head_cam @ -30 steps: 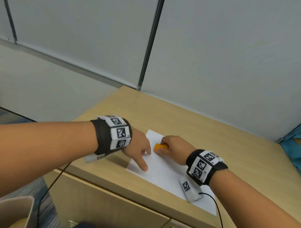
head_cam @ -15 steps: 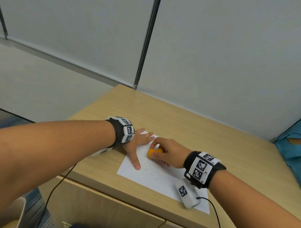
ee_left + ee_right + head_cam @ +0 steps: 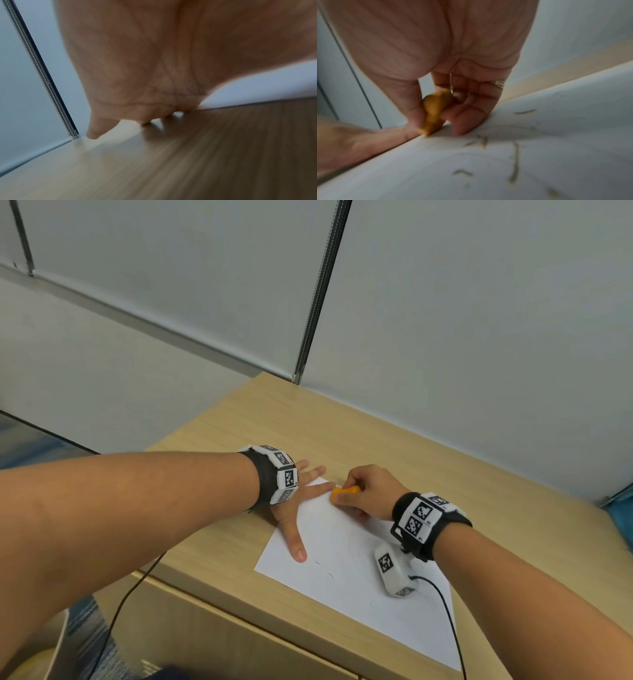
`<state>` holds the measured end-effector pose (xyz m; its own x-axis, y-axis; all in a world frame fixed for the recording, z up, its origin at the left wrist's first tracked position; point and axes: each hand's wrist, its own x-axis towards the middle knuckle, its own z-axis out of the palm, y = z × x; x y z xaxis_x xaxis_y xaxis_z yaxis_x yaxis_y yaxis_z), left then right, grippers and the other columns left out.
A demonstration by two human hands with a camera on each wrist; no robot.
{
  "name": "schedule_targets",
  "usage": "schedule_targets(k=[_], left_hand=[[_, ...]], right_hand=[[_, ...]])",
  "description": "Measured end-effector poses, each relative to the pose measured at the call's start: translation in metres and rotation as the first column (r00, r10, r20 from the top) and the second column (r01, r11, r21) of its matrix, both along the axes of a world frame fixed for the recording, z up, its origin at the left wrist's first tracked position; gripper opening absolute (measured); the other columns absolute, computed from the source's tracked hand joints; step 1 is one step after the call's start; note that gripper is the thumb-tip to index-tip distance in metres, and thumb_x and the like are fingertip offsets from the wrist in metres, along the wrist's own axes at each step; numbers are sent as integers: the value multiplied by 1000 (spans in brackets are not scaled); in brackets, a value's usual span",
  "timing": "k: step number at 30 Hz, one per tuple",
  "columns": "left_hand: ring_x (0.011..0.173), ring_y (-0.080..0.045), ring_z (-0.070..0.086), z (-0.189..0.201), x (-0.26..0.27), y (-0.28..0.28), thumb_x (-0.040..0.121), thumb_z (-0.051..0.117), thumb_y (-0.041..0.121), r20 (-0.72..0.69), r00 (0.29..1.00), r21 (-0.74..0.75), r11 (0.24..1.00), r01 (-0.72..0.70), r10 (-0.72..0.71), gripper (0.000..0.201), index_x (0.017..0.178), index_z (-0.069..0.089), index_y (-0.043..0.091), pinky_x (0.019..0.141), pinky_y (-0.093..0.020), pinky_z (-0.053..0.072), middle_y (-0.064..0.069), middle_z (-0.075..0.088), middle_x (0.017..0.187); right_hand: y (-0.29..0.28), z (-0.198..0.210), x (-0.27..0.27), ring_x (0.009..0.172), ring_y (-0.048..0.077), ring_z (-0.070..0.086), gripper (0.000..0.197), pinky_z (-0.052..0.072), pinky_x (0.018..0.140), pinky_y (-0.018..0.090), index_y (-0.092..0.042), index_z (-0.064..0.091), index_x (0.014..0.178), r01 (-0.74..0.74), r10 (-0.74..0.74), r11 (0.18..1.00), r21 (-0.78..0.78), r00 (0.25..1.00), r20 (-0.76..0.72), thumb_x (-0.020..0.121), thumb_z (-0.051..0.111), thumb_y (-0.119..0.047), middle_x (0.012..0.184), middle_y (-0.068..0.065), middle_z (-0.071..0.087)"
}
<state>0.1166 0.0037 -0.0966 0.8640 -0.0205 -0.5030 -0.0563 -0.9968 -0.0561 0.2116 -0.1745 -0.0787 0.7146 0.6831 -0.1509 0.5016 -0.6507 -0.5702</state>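
Observation:
A white sheet of paper with faint pencil curves lies on the wooden desk. My left hand lies flat with spread fingers across the sheet's far left corner, thumb stretched along its left edge. My right hand pinches a small orange eraser between thumb and fingers and holds it against the paper near the far corner, right beside my left fingers. In the right wrist view the eraser touches the sheet, with eraser crumbs scattered near it. The left wrist view shows my left hand on the desk.
A grey partition wall with a metal strip runs along the desk's far side. A black cable trails from my right wrist camera over the paper. Another cable hangs past the desk's left front edge. Something blue lies at far right.
My left hand went from fingertips propped on the paper to lying flat with fingers spread. My right hand has slid the eraser toward the sheet's far corner.

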Motion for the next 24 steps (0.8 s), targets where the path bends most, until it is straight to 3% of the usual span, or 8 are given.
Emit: schedule_targets(k=[3, 6, 8, 11, 14, 17, 22, 24], left_hand=[[146, -25, -32, -3, 1, 5, 36, 56, 100, 17, 999, 17, 999, 38, -39, 146, 143, -32, 52, 111, -67, -11, 10, -41, 155], [146, -28, -32, -3, 3, 6, 45, 59, 97, 19, 997, 31, 997, 68, -69, 140, 143, -31, 53, 113, -65, -8, 8, -42, 154], [146, -28, -32, -5, 3, 6, 43, 59, 98, 27, 998, 18, 998, 64, -65, 142, 143, -31, 53, 112, -66, -8, 9, -42, 155], [146, -25, -31, -10, 4, 8, 40, 56, 100, 52, 997, 6, 998, 59, -59, 143, 141, -34, 53, 110, -69, -11, 11, -42, 154], [146, -27, -32, -7, 5, 7, 41, 57, 100, 25, 997, 34, 997, 68, -69, 142, 144, -29, 52, 113, -69, -7, 9, -43, 154], [145, -30, -32, -5, 4, 5, 40, 58, 99, 14, 998, 17, 998, 64, -64, 141, 143, -27, 56, 115, -66, -5, 6, -43, 155], [146, -25, -32, -12, 2, 7, 45, 61, 96, 73, 996, -17, 999, 48, -47, 141, 143, -30, 53, 110, -66, -14, 11, -40, 156], [146, -26, -31, -9, 2, 6, 47, 62, 95, 74, 996, 1, 998, 56, -56, 141, 145, -28, 51, 111, -65, -13, 9, -40, 156]], right_hand=[[10, 1, -15, 68, 14, 62, 27, 55, 67, 34, -15, 67, 83, -143, 159, 982, -127, 980, 124, 81, 83, -37, 75, -4, 64], [13, 4, -32, 64, 12, 66, 24, 59, 68, 35, -20, 69, 75, -345, 337, 920, -186, 939, -73, 76, 87, -37, 73, 2, 72], [15, 7, -23, 60, 14, 67, 28, 61, 64, 32, -13, 73, 81, -293, 279, 942, -167, 955, -101, 75, 89, -35, 73, 9, 73], [21, 9, -10, 54, 11, 65, 29, 52, 51, 23, -7, 71, 86, -91, 102, 988, -122, 991, 89, 79, 86, -30, 70, 0, 67], [20, 5, -27, 62, 10, 65, 24, 56, 61, 30, -15, 69, 78, -198, 218, 967, -161, 969, 118, 78, 84, -34, 72, -3, 68], [15, 7, -41, 60, 10, 64, 25, 59, 66, 35, -17, 71, 76, -376, 365, 904, -206, 927, -90, 76, 87, -35, 71, 1, 72], [23, 13, -5, 59, 20, 70, 30, 65, 65, 46, -4, 71, 81, -91, 97, 988, -122, 994, 43, 77, 87, -29, 70, 3, 67], [23, 10, -17, 62, 16, 69, 27, 64, 67, 42, -9, 71, 79, -147, 163, 977, -153, 982, 94, 76, 85, -32, 70, 0, 67]])
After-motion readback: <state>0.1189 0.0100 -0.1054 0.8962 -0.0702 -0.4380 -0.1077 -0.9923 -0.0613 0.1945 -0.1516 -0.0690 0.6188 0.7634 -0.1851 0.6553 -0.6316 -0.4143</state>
